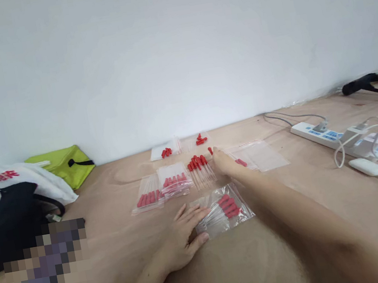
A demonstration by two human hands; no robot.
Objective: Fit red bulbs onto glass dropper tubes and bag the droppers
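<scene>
My left hand (185, 236) lies with its fingers apart at the left edge of a clear zip bag (207, 220) that contains several red-ended droppers (231, 206). Farther forward, my right hand (222, 161) pinches a red-ended dropper (210, 150) by its red end. Just left of that hand, several loose droppers (198, 163) lie side by side, red ends away from me. Two filled bags (147, 196) rest left of them, partly overlapping. Under and beside my right forearm is another bag (244, 155) with red pieces, next to a flat bag (271, 154).
Two small bags with red caps (166, 152) lie near the wall. At right are a white power strip (318, 135), cables and a white adapter (366, 167). A black bag (10, 224), a white plastic bag (46, 177) and a green bag (66, 164) stand at left.
</scene>
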